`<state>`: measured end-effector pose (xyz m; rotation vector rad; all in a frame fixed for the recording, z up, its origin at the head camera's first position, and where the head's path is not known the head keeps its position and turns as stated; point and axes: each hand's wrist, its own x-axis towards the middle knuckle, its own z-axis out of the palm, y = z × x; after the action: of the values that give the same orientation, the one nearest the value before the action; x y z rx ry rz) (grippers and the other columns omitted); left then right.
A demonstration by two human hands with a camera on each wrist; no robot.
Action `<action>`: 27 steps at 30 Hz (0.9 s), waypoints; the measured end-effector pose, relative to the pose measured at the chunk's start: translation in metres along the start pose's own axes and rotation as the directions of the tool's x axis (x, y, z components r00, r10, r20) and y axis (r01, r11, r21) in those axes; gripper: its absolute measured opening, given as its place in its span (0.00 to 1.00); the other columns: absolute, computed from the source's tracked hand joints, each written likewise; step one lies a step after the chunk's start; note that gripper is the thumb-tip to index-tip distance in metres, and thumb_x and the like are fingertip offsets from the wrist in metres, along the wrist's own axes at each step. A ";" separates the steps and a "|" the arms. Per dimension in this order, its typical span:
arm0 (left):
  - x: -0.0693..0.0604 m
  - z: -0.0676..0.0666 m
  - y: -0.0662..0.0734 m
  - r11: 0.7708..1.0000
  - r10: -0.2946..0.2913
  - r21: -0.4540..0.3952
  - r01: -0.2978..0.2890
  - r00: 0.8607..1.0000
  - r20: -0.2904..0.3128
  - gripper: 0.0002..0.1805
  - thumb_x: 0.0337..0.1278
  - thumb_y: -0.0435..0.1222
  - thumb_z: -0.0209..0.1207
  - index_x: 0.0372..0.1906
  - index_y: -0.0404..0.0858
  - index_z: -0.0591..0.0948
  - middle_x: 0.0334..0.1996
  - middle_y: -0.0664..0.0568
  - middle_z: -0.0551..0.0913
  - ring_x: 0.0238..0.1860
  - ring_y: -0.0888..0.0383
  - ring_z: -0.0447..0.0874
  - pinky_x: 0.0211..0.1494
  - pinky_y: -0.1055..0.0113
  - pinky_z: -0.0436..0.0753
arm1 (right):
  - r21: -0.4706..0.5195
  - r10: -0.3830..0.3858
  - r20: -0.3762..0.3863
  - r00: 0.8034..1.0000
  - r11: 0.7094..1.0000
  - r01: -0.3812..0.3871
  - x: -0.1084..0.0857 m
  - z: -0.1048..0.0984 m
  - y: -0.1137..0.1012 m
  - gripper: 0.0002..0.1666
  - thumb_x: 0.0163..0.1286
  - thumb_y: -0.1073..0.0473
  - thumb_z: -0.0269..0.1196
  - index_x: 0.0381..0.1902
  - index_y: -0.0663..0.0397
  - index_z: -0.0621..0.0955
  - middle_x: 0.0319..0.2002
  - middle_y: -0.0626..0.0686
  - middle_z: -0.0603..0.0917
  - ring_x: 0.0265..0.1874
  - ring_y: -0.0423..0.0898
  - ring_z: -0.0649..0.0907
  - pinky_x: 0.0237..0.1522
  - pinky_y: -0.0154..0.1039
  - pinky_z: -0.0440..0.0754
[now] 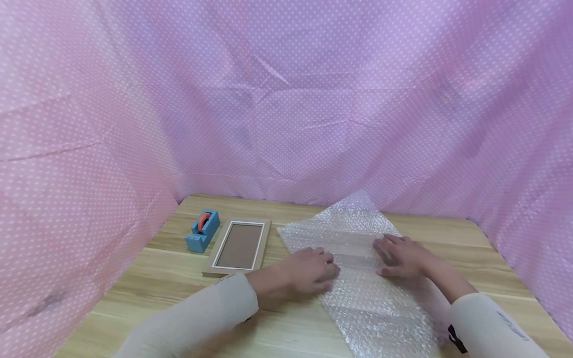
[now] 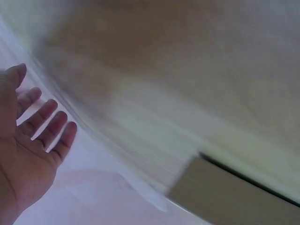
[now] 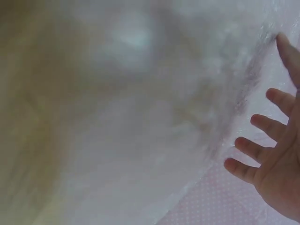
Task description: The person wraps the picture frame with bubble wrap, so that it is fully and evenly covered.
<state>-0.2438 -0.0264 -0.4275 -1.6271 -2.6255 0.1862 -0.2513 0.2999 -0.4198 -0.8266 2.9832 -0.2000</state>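
Note:
A sheet of clear bubble wrap (image 1: 358,293) lies slantwise on the table, its far corner near the back edge. Over its left edge is my left hand (image 1: 311,270), fingers loosely extended. My right hand (image 1: 400,256) is spread at the sheet's right side, the thumb pointing inward. In the left wrist view the left hand (image 2: 35,140) has its fingers apart with nothing between them. Likewise, the right wrist view shows the right hand (image 3: 279,140) spread beside the bubble wrap (image 3: 140,154). Whether either palm presses the sheet is hard to tell.
Left of the sheet lies a wooden picture frame (image 1: 264,248) with a white inner border. Beyond it stands a blue tape dispenser (image 1: 197,242) with an orange roll core. Pink dotted cloth (image 1: 286,124) hangs around the wooden table (image 1: 156,283).

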 end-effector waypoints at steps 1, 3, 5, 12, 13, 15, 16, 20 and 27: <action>-0.001 0.000 -0.005 0.999 -0.032 -0.012 0.032 0.999 0.000 0.23 0.75 0.55 0.51 0.66 0.52 0.77 0.58 0.56 0.79 0.60 0.57 0.75 0.61 0.59 0.78 | -0.011 -0.005 -0.011 1.000 1.000 0.005 -0.002 -0.001 -0.001 0.48 0.64 0.33 0.68 0.70 0.60 0.73 0.67 0.74 0.72 0.58 0.79 0.74 0.54 0.77 0.71; -0.003 0.001 -0.015 0.995 -0.096 -0.034 0.097 0.995 0.011 0.24 0.75 0.55 0.51 0.68 0.51 0.75 0.61 0.55 0.78 0.63 0.55 0.73 0.63 0.55 0.78 | -0.022 -0.004 -0.032 0.999 1.000 0.003 -0.008 -0.004 -0.004 0.46 0.66 0.34 0.68 0.69 0.60 0.74 0.64 0.73 0.74 0.56 0.77 0.76 0.54 0.75 0.72; -0.006 0.002 -0.023 0.987 -0.153 -0.054 0.155 0.988 0.032 0.26 0.76 0.55 0.50 0.70 0.51 0.74 0.65 0.53 0.75 0.66 0.52 0.72 0.65 0.52 0.76 | -0.033 0.009 -0.043 0.999 0.999 -0.010 -0.014 -0.005 -0.006 0.44 0.66 0.36 0.68 0.68 0.61 0.75 0.61 0.72 0.77 0.53 0.74 0.78 0.53 0.72 0.74; -0.015 0.006 -0.034 0.962 -0.241 -0.110 0.251 0.966 0.095 0.29 0.76 0.58 0.49 0.74 0.52 0.72 0.69 0.52 0.72 0.69 0.50 0.70 0.65 0.48 0.77 | 0.009 0.089 0.021 0.996 0.996 -0.089 -0.028 -0.007 -0.003 0.40 0.65 0.38 0.69 0.64 0.59 0.77 0.49 0.66 0.78 0.41 0.64 0.77 0.41 0.65 0.79; -0.016 0.007 -0.034 0.962 -0.240 -0.112 0.251 0.966 0.096 0.29 0.76 0.58 0.48 0.74 0.52 0.72 0.69 0.53 0.72 0.68 0.50 0.70 0.64 0.48 0.77 | 0.024 0.089 0.029 0.996 0.996 -0.090 -0.029 -0.006 -0.002 0.39 0.66 0.38 0.69 0.63 0.59 0.77 0.49 0.66 0.77 0.40 0.63 0.77 0.40 0.64 0.79; -0.017 0.007 -0.034 0.962 -0.238 -0.117 0.248 0.967 0.095 0.29 0.76 0.58 0.49 0.74 0.52 0.72 0.68 0.53 0.73 0.67 0.51 0.71 0.63 0.48 0.78 | 0.050 0.083 0.036 0.996 0.995 -0.085 -0.029 -0.004 0.000 0.37 0.66 0.39 0.70 0.63 0.58 0.77 0.49 0.65 0.77 0.39 0.61 0.76 0.40 0.63 0.79; -0.017 0.007 -0.033 0.962 -0.237 -0.117 0.247 0.967 0.094 0.29 0.75 0.58 0.49 0.73 0.52 0.72 0.67 0.53 0.74 0.66 0.51 0.71 0.62 0.48 0.78 | 0.060 0.076 0.034 0.997 0.995 -0.078 -0.028 -0.003 0.002 0.37 0.66 0.40 0.70 0.63 0.59 0.76 0.49 0.65 0.76 0.39 0.61 0.76 0.40 0.63 0.79; -0.018 0.007 -0.030 0.963 -0.241 -0.104 0.251 0.966 0.097 0.30 0.75 0.59 0.49 0.74 0.53 0.71 0.66 0.54 0.74 0.64 0.52 0.72 0.61 0.49 0.78 | 0.078 0.058 0.011 0.998 0.995 -0.059 -0.026 0.000 0.007 0.39 0.65 0.40 0.71 0.63 0.59 0.77 0.51 0.65 0.77 0.42 0.63 0.76 0.43 0.64 0.78; -0.023 0.005 -0.019 0.962 -0.253 -0.081 0.262 0.961 0.107 0.29 0.73 0.60 0.50 0.72 0.54 0.72 0.63 0.53 0.75 0.59 0.51 0.74 0.56 0.49 0.81 | 0.098 0.046 -0.015 0.999 0.994 -0.044 -0.024 0.003 0.013 0.42 0.65 0.40 0.71 0.66 0.63 0.76 0.57 0.69 0.76 0.52 0.72 0.76 0.52 0.69 0.75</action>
<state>-0.2508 -0.0552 -0.4292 -1.3097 -2.9280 0.1340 -0.2377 0.3230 -0.4245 -0.7509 2.9771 -0.3500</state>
